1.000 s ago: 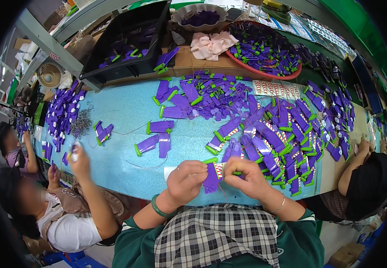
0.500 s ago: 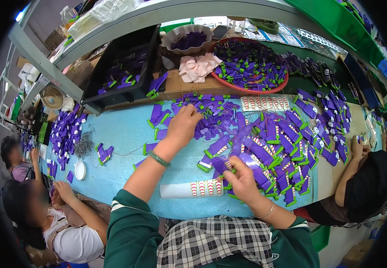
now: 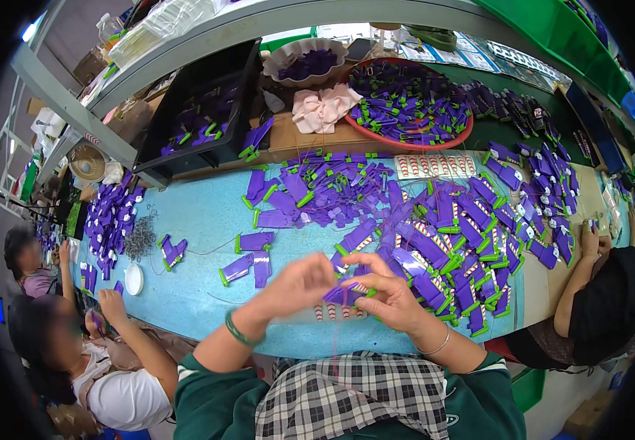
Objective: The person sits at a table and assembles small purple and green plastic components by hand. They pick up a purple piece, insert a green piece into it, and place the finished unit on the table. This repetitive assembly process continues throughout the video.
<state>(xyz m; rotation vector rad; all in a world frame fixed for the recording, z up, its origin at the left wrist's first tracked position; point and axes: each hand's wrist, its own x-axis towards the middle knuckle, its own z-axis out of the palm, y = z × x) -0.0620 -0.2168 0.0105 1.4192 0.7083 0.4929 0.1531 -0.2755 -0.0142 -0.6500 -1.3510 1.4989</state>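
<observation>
Between finger and thumb, my right hand (image 3: 394,299) holds a small purple and green plastic part (image 3: 348,292) with a red and white striped sticker. My left hand (image 3: 299,287) is close beside that part, its fingers curled and smeared by motion; whether they grip anything is unclear. Below the hands lies a sticker strip (image 3: 319,313), mostly covered by them. On my right spreads a heap of purple and green parts (image 3: 435,257), many with striped stickers. Ahead is a pile of small purple pieces (image 3: 339,194), with several loose parts (image 3: 238,268) to the left.
A second sticker sheet (image 3: 435,166) lies behind the heap. At the back stand a black bin (image 3: 207,158), a red basin (image 3: 413,145) of parts, a pale bowl (image 3: 270,72) and a pink cloth (image 3: 323,110). Co-workers sit at left (image 3: 123,389) and right (image 3: 603,308).
My left hand has drawn back from the small-piece pile toward my right hand. My right hand has shifted slightly left with the part, and both hands now meet over the sticker strip.
</observation>
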